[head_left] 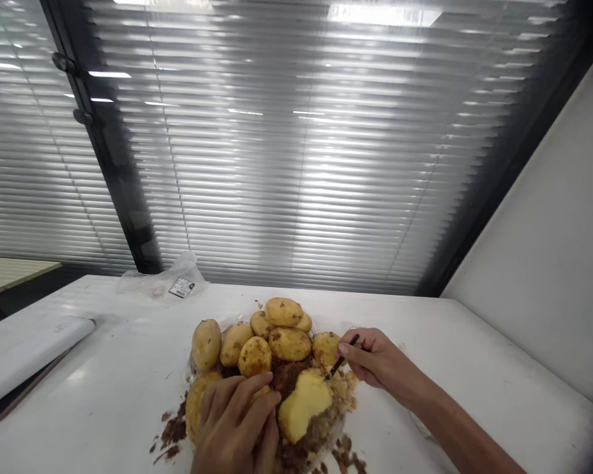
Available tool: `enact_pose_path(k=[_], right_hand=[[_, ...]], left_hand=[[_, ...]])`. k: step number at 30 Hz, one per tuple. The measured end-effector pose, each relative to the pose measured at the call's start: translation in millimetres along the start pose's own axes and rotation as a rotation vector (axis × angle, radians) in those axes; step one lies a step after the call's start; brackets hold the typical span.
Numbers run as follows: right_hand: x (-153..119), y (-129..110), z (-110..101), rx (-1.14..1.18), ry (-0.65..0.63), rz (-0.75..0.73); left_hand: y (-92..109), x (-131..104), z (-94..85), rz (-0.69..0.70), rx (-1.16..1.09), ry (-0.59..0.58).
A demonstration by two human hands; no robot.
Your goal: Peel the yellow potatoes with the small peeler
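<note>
A large peeled potato [304,407], pale yellow with a brown lower edge, lies at the front of a heap. My right hand [370,361] pinches a thin black stick-like tool [343,359], its lower end at the potato's upper right edge. The tool's exact kind cannot be made out. Just left of the peeled potato, my left hand [240,421] lies over the heap, fingers stretched and slightly apart. A bit of yellow potato shows between those fingers; what lies under the palm is hidden. Whole potatoes [290,343] with brown spots are piled behind both hands.
Dark brown peelings [174,429] are scattered on the white table [123,401]. At the back left lies a clear plastic bag [163,280] with a label. A white flat device or case [34,352] sits at the left edge. Window blinds [277,164] stand behind.
</note>
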State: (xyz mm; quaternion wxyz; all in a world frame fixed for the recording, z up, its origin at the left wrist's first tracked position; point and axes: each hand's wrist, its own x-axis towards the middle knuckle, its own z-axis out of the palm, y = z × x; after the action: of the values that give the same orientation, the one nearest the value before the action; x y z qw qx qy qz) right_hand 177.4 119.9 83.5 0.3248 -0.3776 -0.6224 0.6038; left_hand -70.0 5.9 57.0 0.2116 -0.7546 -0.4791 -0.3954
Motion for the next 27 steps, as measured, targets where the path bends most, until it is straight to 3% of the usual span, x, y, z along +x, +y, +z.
enact_pose_path(k=[4,8,15,27], right_hand=[[-8,-5,3,0.078,-0.176,0.009],[-11,-5,5,-0.040,-0.252,0.062],[-7,6,1,-0.452,-0.118,-0.052],[1,-2,-32,-0.410,-0.018,-0.118]], left_hand=[[1,1,0.1,-0.039,-0.028,0.039],[-1,-4,1.7,-0.024,-0.019,0.009],[-2,-4,1.8,0.006,-0.004,-0.025],[-3,-5,3.2,0.044,0.027,-0.016]])
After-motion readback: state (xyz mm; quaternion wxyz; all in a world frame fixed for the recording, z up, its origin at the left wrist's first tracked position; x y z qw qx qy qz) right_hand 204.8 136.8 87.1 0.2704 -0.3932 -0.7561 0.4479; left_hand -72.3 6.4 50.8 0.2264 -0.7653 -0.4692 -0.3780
